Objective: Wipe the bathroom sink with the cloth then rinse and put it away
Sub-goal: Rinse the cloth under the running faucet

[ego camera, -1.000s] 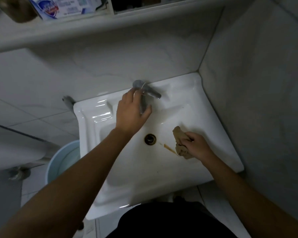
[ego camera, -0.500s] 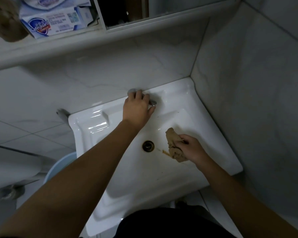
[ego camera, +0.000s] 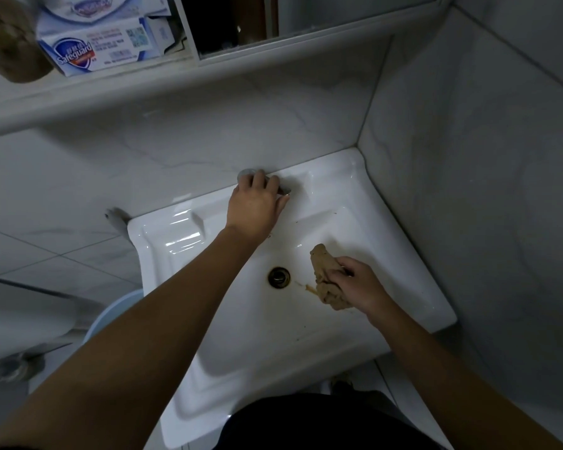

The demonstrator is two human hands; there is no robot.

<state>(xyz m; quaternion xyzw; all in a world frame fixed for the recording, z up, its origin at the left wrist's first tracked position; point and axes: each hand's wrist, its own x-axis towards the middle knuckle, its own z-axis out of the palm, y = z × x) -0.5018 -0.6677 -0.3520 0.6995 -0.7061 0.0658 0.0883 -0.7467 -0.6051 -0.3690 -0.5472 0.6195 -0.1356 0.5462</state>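
A white rectangular sink (ego camera: 163, 235) fills the middle of the view, set into a tiled corner. My left hand (ego camera: 257, 206) is curled over the metal tap (ego camera: 246, 174) at the sink's back rim, hiding most of it. Inside the basin, right of the drain (ego camera: 278, 278), my right hand (ego camera: 359, 285) grips a crumpled brown cloth (ego camera: 324, 277). A thin brown streak runs from the cloth towards the drain, and small brown marks dot the basin.
A ledge (ego camera: 182, 79) above the sink carries a Safeguard soap box (ego camera: 91, 53) and a brown sponge-like thing (ego camera: 10, 43). A pale blue bucket (ego camera: 111, 316) stands on the floor left of the sink. Tiled walls close in behind and at right.
My left hand has moved from the tap's spout up onto the top of the tap at the back rim. The right hand and cloth have stayed beside the drain.
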